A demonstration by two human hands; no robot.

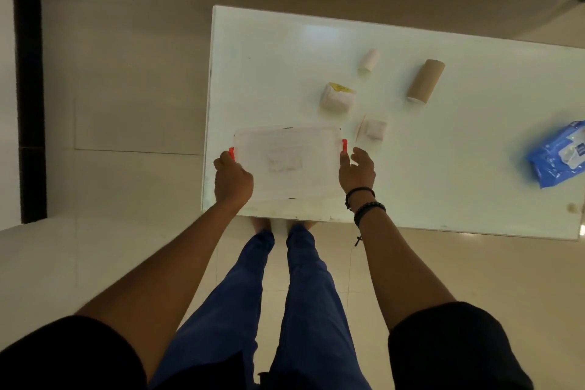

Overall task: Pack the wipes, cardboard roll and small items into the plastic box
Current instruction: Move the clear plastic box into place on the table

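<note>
Lidded plastic box [286,163] likely light, rigid, slick; left hand [232,180] curled at red clip [232,153]; right hand [357,171] loosely spread beside opposite clip [344,145]; grip at ends.

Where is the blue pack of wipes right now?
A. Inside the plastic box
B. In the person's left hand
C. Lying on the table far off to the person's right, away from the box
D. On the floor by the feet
C: the blue pack of wipes lies on the table near its right edge, well apart from the lidded plastic box that both hands are at.
</note>
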